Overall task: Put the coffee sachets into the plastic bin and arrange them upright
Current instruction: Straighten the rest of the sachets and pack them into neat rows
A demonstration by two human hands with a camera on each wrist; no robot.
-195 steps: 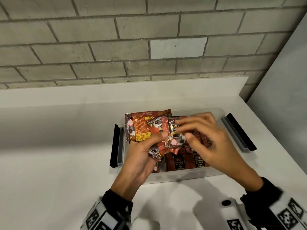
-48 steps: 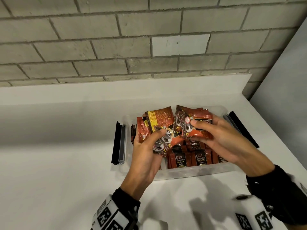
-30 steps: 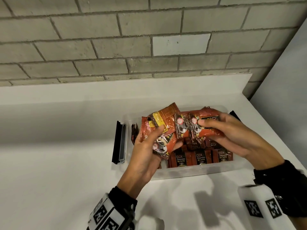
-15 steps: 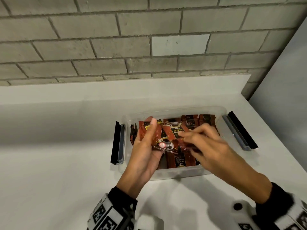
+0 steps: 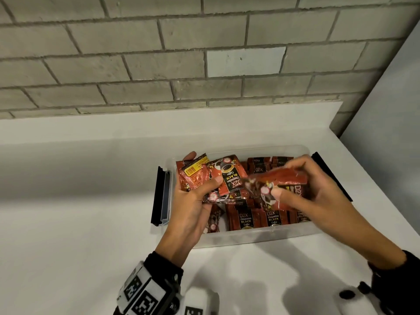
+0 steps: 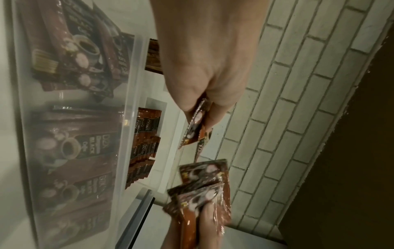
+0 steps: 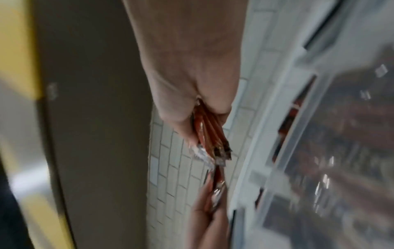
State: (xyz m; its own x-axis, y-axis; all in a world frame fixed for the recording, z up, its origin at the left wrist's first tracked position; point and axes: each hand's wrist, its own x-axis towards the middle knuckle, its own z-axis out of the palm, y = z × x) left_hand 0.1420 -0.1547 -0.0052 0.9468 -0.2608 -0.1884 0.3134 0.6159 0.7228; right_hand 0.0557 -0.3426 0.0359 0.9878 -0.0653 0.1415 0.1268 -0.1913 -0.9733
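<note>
Right hand [image 5: 318, 201] fingers clamping coffee sachets [image 5: 281, 185], long axis 9-to-3, above plastic bin [image 5: 261, 235]; left hand [image 5: 191, 205] gripping fanned sachets at 9 o'clock.

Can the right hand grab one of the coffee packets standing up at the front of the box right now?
Probably not yet: the right hand is already full, gripping a bunch of sachets above the plastic bin. Nothing else blocks the standing sachets.

right hand [image 5: 311, 196]: up from low over the plastic bin [image 5: 261, 235], now pinching a small stack of coffee sachets [image 5: 281, 183] at frame centre-right | left hand [image 5: 193, 208]: fan of sachets [image 5: 218, 178] thinner than 6.5 s ago | upright rows in bin: fuller, back row uncovered
</note>
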